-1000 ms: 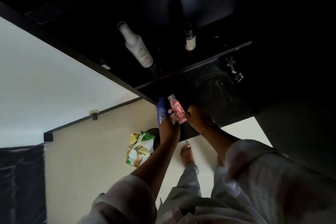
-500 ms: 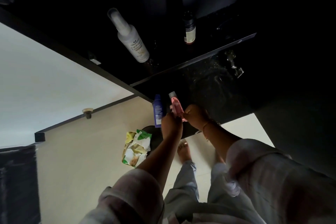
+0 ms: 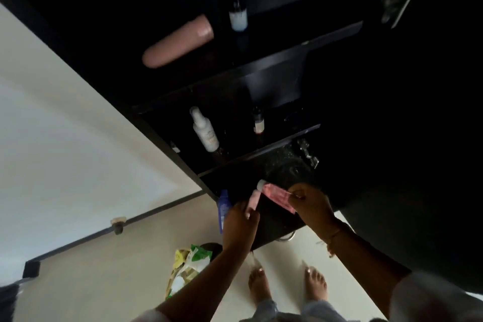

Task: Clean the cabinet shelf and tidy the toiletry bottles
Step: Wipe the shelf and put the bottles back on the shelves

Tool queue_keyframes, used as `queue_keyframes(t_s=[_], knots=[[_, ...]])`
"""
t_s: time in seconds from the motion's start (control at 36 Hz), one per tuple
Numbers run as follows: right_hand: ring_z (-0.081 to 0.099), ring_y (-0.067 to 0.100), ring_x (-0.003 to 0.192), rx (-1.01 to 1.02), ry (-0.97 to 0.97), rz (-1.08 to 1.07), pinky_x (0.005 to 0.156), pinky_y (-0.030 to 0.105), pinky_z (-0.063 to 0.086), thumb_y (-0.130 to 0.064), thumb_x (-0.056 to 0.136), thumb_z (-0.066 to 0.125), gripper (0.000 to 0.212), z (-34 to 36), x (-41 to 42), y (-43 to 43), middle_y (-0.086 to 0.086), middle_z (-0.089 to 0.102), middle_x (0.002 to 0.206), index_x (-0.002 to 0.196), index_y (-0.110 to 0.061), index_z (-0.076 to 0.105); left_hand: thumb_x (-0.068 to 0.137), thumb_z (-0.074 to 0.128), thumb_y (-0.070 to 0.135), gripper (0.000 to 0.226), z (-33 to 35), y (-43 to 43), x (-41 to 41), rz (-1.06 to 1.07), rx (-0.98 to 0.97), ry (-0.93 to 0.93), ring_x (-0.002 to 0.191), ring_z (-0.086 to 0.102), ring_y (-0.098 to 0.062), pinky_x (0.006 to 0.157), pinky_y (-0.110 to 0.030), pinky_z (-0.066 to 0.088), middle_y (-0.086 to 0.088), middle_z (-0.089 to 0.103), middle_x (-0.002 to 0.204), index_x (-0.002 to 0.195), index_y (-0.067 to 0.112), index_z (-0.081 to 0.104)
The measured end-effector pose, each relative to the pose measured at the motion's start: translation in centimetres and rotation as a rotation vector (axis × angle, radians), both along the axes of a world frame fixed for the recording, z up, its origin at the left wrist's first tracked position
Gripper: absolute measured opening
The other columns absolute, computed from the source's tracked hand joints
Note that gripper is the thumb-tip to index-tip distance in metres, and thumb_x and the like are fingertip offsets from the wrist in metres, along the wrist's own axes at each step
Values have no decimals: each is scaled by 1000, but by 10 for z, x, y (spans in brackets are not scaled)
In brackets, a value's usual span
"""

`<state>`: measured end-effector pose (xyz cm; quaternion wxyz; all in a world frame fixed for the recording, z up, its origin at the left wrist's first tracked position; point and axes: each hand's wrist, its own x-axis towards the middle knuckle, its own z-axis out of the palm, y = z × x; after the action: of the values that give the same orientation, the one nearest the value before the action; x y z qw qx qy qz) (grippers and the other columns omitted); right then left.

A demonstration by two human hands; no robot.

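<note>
Pink tube [image 3: 274, 194]: pinched near its flat tail by the right hand [image 3: 311, 206], thumb and fingertips closed on it. It is held over the lowest shelf [image 3: 277, 225] of the dark cabinet.
Long axis: slanted, with the white cap [image 3: 261, 184] up and to the left, away from the right hand, and the tail down toward that wrist.
Left hand [image 3: 240, 222]: fingers curled round a pale pink piece [image 3: 253, 200] that meets the pink tube just under its cap. Whether it is a cloth or a second container cannot be told.
Nearer hand: both are at the pink tube, the right on the tail and the left at the cap end. The right appears to carry it while the left wipes or steadies it.
Coming move: probably standing it on the shelf. That would turn on which end goes down, and the right hand's grip is on the tail.
Blue bottle [image 3: 223, 206]: just left of the pink tube, partly behind the left hand, at the shelf's front corner.
Shelf surface: glossy black beyond the pink tube, flecked with pale specks that could be drops or dust.
Hinge [image 3: 309, 155]: beyond the pink tube and to its right.
Above the pink tube: a white spray bottle [image 3: 205, 132] and a small dark bottle [image 3: 258, 123] on the next shelf. Higher up are a beige bottle [image 3: 177, 42] on its side and a dark-necked bottle [image 3: 237, 10].
Below the pink tube: pale floor, a green and yellow packet [image 3: 188, 266] and bare feet.
Right of the pink tube: too dark to read.
</note>
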<state>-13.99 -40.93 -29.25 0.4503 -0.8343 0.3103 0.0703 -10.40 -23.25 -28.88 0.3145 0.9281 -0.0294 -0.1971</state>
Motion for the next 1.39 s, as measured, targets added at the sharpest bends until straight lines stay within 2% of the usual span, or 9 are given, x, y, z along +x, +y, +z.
queue_keyframes(t_s=[0.08, 0.19, 0.39, 0.5, 0.64, 0.72, 0.97, 1.22, 1.39], knots=[[63, 16, 72, -77, -95, -34, 59, 20, 47, -16, 81, 65, 17, 35, -12, -8, -6, 66, 78, 83, -33, 62, 87, 59, 13, 16, 25, -1, 0, -9, -2, -96, 91, 65, -27, 85, -30, 44, -12, 69, 101, 97, 8, 69], [65, 14, 77, -125, -238, -36, 62, 14, 47, -10, 84, 64, 17, 78, -26, -16, -2, 68, 82, 87, -27, 65, 81, 60, 20, 11, 51, -2, 0, 61, -141, -129, 72, 62, -18, 68, -27, 48, 5, 62, 77, 90, 23, 65], [64, -2, 67, -336, -579, -95, 64, 10, 50, -19, 84, 66, 15, 150, -30, -24, -16, 68, 72, 91, -32, 69, 84, 59, 20, 25, 112, -15, 16, 22, -404, -389, 77, 61, -3, 67, -18, 47, 12, 61, 85, 102, 37, 63], [65, -7, 80, -428, -814, -123, 75, 5, 47, -12, 83, 72, 22, 200, -28, -23, -19, 71, 88, 98, -28, 74, 86, 61, 14, 31, 157, -22, 32, -37, -453, -615, 76, 61, -5, 68, -18, 48, 15, 60, 88, 110, 34, 64], [66, 1, 94, -588, -1084, -65, 80, 21, 56, -9, 86, 68, 19, 253, -30, -23, -8, 70, 103, 103, -15, 74, 88, 64, 17, 30, 209, -23, 40, -77, -522, -838, 92, 59, -1, 93, -25, 48, 26, 55, 104, 116, 30, 65], [66, 5, 99, -718, -1199, -31, 84, 29, 56, -8, 89, 67, 16, 274, -28, -25, -6, 71, 105, 103, -11, 75, 87, 61, 23, 31, 232, -25, 45, -75, -526, -915, 96, 57, 2, 81, -5, 41, 19, 56, 105, 118, 25, 65], [66, 11, 101, -1058, -1107, 36, 82, 28, 48, -11, 86, 57, 32, 295, 21, -40, -14, 70, 114, 111, -25, 71, 90, 60, 17, 30, 271, -38, 67, -53, -616, -941, 106, 57, 1, 88, -13, 45, 21, 58, 110, 118, 28, 65], [65, 12, 97, -986, -1179, 199, 87, 25, 48, 5, 77, 65, 55, 305, 64, -57, -11, 70, 111, 119, -30, 62, 88, 62, 21, 27, 279, -42, 79, 33, -706, -808, 101, 63, -2, 87, -22, 51, 17, 65, 108, 102, 45, 63], [68, 15, 95, -956, -1045, 243, 89, 21, 46, -7, 80, 66, 33, 298, 81, -73, -4, 73, 101, 108, -23, 72, 88, 65, 11, 27, 282, -41, 82, 61, -791, -752, 76, 63, 9, 67, -5, 46, 19, 66, 83, 107, 31, 63]])
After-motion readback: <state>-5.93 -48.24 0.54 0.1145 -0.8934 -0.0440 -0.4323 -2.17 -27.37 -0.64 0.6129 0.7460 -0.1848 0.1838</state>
